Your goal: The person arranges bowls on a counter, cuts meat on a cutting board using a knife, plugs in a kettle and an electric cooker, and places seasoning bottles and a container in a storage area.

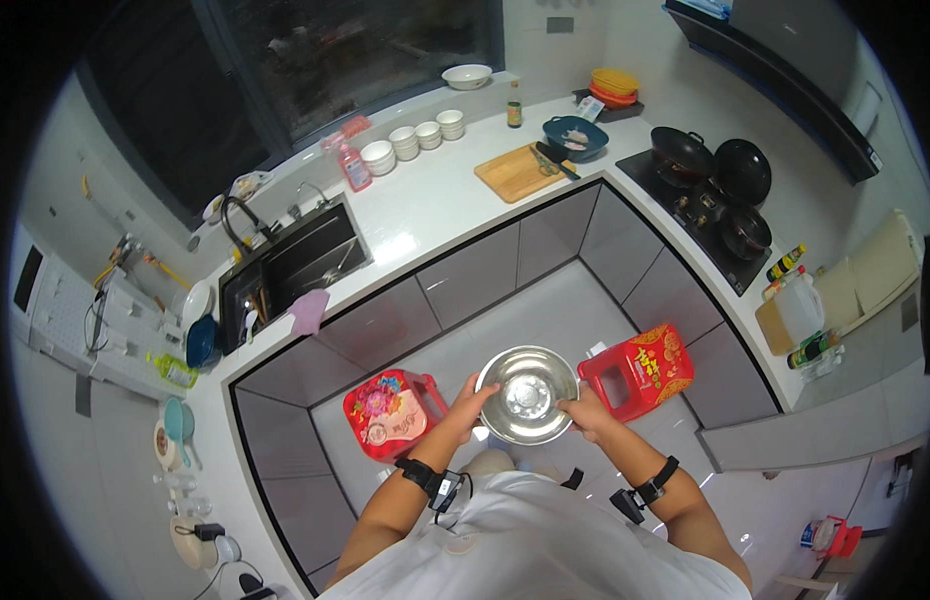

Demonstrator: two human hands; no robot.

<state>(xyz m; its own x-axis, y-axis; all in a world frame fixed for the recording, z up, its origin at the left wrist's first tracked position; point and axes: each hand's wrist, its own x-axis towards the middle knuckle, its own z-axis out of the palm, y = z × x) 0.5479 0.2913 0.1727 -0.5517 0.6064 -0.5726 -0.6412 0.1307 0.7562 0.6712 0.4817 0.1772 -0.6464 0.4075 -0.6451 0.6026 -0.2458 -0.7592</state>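
A round stainless steel bowl is held up in front of my body, over the tiled floor. My left hand grips its left rim, with the thumb over the edge. On the opposite side my right hand has hold of the right rim in the same way. Nothing shows inside the bowl except its shiny bottom. Behind my left hand stands a red plastic stool with a floral print. A second red stool with printed characters is just beyond my right hand.
A black sink with a pink cloth is on the left counter. Further back are stacked white bowls, a wooden cutting board with a knife and scissors, and a blue basin. A gas stove with black pans occupies the right.
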